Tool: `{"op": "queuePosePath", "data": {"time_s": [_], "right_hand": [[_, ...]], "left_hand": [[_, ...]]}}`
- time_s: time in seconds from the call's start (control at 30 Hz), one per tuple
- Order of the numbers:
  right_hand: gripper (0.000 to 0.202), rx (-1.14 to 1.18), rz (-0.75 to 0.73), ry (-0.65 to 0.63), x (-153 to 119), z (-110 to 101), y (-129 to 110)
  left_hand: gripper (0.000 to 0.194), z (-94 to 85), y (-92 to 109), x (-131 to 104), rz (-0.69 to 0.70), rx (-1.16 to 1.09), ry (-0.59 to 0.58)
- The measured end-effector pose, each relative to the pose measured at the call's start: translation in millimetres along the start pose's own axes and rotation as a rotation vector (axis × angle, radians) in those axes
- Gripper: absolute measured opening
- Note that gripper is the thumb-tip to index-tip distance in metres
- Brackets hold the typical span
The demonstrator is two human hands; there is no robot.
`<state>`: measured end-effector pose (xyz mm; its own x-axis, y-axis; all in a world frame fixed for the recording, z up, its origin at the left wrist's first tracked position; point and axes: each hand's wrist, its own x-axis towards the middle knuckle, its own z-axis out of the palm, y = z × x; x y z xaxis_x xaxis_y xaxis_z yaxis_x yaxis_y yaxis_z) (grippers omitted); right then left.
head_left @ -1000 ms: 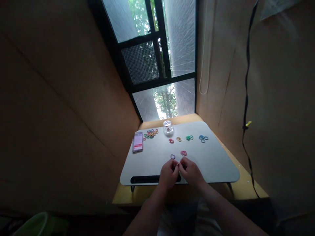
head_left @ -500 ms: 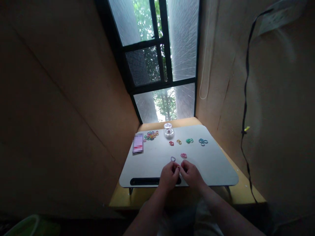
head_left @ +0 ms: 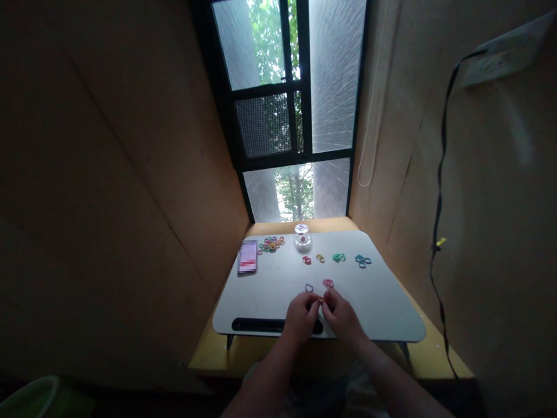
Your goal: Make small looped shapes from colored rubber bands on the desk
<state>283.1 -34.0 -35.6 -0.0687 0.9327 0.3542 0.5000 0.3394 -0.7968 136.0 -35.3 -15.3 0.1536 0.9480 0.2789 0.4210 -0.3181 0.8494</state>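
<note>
My left hand (head_left: 301, 316) and my right hand (head_left: 343, 316) meet over the front part of a white lap table (head_left: 256, 299). Both are closed, fingertips pinching a tiny yellowish band (head_left: 321, 301), mostly covered by the fingers. Just beyond my left fingers lies one purple elastic band (head_left: 308, 287). A small pile of pink elastic bands (head_left: 328, 283) sits just past my right hand. Farther back, a row holds red bands (head_left: 307, 260), yellow bands (head_left: 320, 258), green bands (head_left: 338, 257) and blue bands (head_left: 362, 261).
A mixed heap of coloured bands (head_left: 272, 244) lies at the back left, beside a phone (head_left: 248, 257). Behind the row stands a clear round container (head_left: 303, 239). A black slot (head_left: 256, 324) runs along the front edge. Walls flank the table, and a cable (head_left: 439, 191) hangs at right.
The view has shifted slightly, so everything sits a little lower and to the right. My hands stay together at the same spot, with the fingers slightly rearranged around the band.
</note>
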Motion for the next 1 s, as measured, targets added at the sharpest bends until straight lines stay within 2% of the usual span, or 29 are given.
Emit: {"op": "queuePosePath", "data": {"time_s": [0.43,0.83,1.0], "right_hand": [[0.010,-0.017,-0.030,0.004,-2,0,-1],[0.016,-0.049,-0.035,-0.074,-4,-2,-4],[0.015,-0.058,-0.046,-0.104,-6,-2,-5]], "left_hand": [[0.013,1.2,-3,0,-0.035,-0.024,0.007],[0.015,-2.3,-11,2,-0.047,-0.169,-0.074],[0.021,0.2,-11,2,-0.030,-0.065,-0.086]]}}
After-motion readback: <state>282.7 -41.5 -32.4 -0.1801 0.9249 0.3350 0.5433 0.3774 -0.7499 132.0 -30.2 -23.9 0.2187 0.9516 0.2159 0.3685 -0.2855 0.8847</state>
